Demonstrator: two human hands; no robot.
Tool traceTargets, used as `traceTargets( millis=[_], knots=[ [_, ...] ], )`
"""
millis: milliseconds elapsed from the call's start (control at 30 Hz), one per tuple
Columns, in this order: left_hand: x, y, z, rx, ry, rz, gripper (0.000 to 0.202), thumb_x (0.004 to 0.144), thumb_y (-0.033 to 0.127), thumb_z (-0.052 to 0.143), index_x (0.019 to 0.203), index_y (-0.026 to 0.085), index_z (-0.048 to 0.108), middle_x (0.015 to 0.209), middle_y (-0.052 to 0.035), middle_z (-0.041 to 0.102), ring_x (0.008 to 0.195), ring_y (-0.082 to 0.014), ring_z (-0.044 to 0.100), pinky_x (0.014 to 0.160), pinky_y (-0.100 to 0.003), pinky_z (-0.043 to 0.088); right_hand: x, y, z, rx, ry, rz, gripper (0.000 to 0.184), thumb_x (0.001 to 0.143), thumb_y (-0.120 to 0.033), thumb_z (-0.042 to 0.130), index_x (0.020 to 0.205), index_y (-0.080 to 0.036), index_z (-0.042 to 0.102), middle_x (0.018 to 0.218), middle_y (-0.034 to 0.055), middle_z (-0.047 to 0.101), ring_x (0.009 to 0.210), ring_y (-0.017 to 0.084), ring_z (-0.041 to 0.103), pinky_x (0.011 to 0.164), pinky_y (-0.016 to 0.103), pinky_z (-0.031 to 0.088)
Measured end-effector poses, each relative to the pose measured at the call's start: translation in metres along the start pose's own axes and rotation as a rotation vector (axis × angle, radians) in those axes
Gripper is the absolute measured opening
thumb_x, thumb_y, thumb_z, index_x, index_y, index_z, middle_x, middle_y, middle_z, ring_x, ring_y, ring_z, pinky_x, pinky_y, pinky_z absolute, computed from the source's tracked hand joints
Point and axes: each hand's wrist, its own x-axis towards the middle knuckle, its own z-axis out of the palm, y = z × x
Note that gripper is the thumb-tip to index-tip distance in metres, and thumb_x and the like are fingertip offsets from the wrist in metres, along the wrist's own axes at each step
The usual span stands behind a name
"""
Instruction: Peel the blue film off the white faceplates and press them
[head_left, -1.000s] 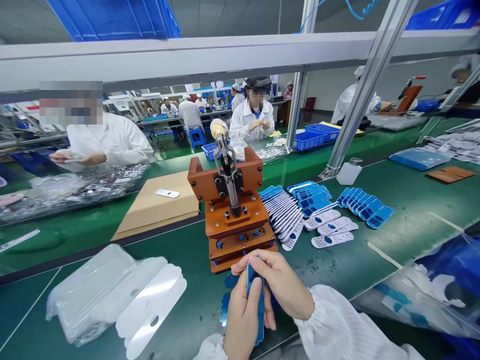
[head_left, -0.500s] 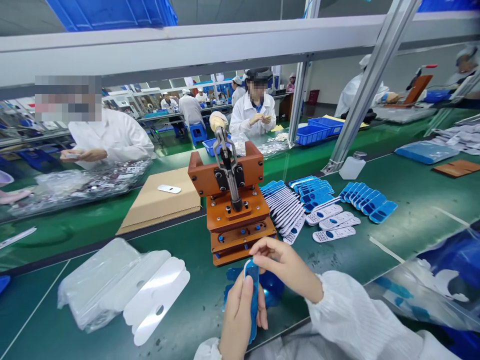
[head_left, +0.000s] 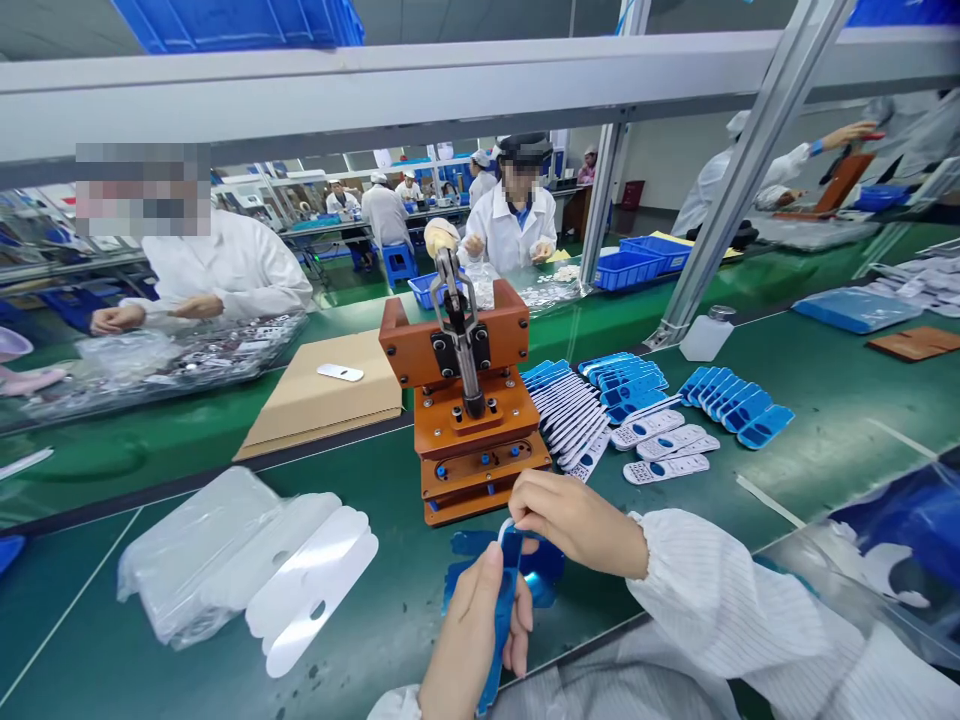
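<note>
My left hand (head_left: 480, 610) is closed around a long blue film-covered panel (head_left: 504, 625), tilted with its upper end away from me. At that end the fingers of my right hand (head_left: 566, 515) pinch together at the edge, where a narrow white strip (head_left: 506, 530) shows. Whether they grip the film or the panel's edge is hidden by the fingers. Under my hands, blue film pieces (head_left: 469, 543) lie on the green table. Just beyond stands an orange-brown press fixture (head_left: 480, 430) with a metal toggle lever (head_left: 466, 360).
Fanned white keypad panels (head_left: 574, 420) and blue film-covered panels (head_left: 765, 425) lie right of the fixture. White panels (head_left: 322, 590) and a plastic-wrapped stack (head_left: 199, 550) lie left. A cardboard box (head_left: 330, 400), a bottle (head_left: 707, 335) and a metal post (head_left: 739, 180) stand behind. Co-workers sit opposite.
My hands have shifted slightly, the blue panel tilting further, with its lower end more to the left. Across the table, the co-workers' hands have moved apart.
</note>
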Motion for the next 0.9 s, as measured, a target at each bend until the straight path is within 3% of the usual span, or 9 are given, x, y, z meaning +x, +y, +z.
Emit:
traceTargets(
  millis=[167, 267, 333, 400, 533, 767, 867, 900],
  knots=[
    [0.002, -0.003, 0.0, -0.328, -0.18, -0.156, 0.068, 0.08, 0.07, 0.033, 0.049, 0.012, 0.052, 0.031, -0.0011, 0.039, 0.028, -0.0051, 0.031, 0.037, -0.017, 0.022, -0.003, 0.006, 0.011, -0.162, 0.171, -0.213, 0.017, 0.094, -0.016, 0.039, 0.079, -0.016, 0.046, 0.079, 0.0038, 0.052, 0.074, 0.012, 0.045, 0.065, 0.023, 0.039],
    [0.004, -0.004, -0.001, -0.521, -0.243, -0.162, 0.064, 0.084, 0.063, 0.033, 0.049, 0.013, 0.051, 0.03, 0.0005, 0.035, 0.026, -0.0048, 0.029, 0.035, -0.018, 0.016, -0.004, 0.004, 0.011, -0.253, 0.279, -0.309, 0.013, 0.092, -0.012, 0.041, 0.082, -0.015, 0.048, 0.078, 0.0039, 0.054, 0.073, 0.012, 0.045, 0.064, 0.024, 0.038],
    [0.005, -0.005, -0.002, -0.597, -0.2, -0.109, 0.061, 0.086, 0.06, 0.032, 0.054, 0.013, 0.054, 0.031, 0.0004, 0.037, 0.028, -0.0052, 0.031, 0.035, -0.017, 0.02, -0.005, -0.001, 0.013, -0.284, 0.299, -0.318, 0.014, 0.092, -0.011, 0.04, 0.083, -0.015, 0.05, 0.08, 0.0043, 0.056, 0.073, 0.012, 0.045, 0.063, 0.026, 0.037],
    [0.006, -0.005, -0.004, -0.634, -0.094, -0.049, 0.052, 0.086, 0.056, 0.039, 0.068, 0.013, 0.061, 0.041, -0.0008, 0.048, 0.035, -0.0065, 0.039, 0.041, -0.017, 0.03, -0.007, -0.007, 0.017, -0.246, 0.283, -0.291, 0.015, 0.092, -0.011, 0.039, 0.082, -0.015, 0.05, 0.08, 0.0042, 0.057, 0.072, 0.012, 0.045, 0.064, 0.026, 0.037],
    [0.006, -0.002, -0.008, -0.702, 0.122, 0.042, 0.04, 0.081, 0.05, 0.056, 0.104, 0.018, 0.062, 0.081, -0.003, 0.063, 0.065, -0.01, 0.056, 0.061, -0.02, 0.046, -0.015, -0.024, 0.037, -0.114, 0.276, -0.165, 0.017, 0.092, -0.01, 0.04, 0.077, -0.016, 0.047, 0.075, 0.0033, 0.054, 0.069, 0.012, 0.044, 0.062, 0.025, 0.038],
    [0.01, 0.003, -0.035, -0.732, 0.261, 0.223, 0.038, 0.082, 0.05, 0.054, 0.104, 0.02, 0.061, 0.088, -0.003, 0.057, 0.076, -0.012, 0.055, 0.069, -0.024, 0.049, -0.038, -0.043, 0.06, 0.008, 0.391, -0.057, 0.018, 0.09, -0.006, 0.039, 0.077, -0.017, 0.046, 0.074, 0.0026, 0.053, 0.069, 0.012, 0.046, 0.062, 0.024, 0.041],
    [0.009, 0.0, -0.039, -0.72, 0.201, 0.196, 0.039, 0.081, 0.05, 0.055, 0.104, 0.02, 0.062, 0.086, -0.0026, 0.056, 0.073, -0.0107, 0.054, 0.069, -0.024, 0.049, -0.027, -0.037, 0.051, 0.027, 0.379, 0.039, 0.01, 0.091, -0.014, 0.044, 0.095, -0.018, 0.052, 0.089, 0.0054, 0.058, 0.084, 0.014, 0.053, 0.073, 0.027, 0.047],
    [0.009, -0.001, -0.037, -0.719, 0.19, 0.181, 0.04, 0.08, 0.051, 0.056, 0.103, 0.019, 0.062, 0.085, -0.0028, 0.056, 0.072, -0.0105, 0.053, 0.069, -0.024, 0.048, -0.019, -0.034, 0.046, 0.024, 0.372, 0.065, 0.016, 0.092, -0.018, 0.045, 0.106, -0.018, 0.052, 0.098, 0.0071, 0.058, 0.093, 0.015, 0.054, 0.08, 0.029, 0.047]
  ],
)
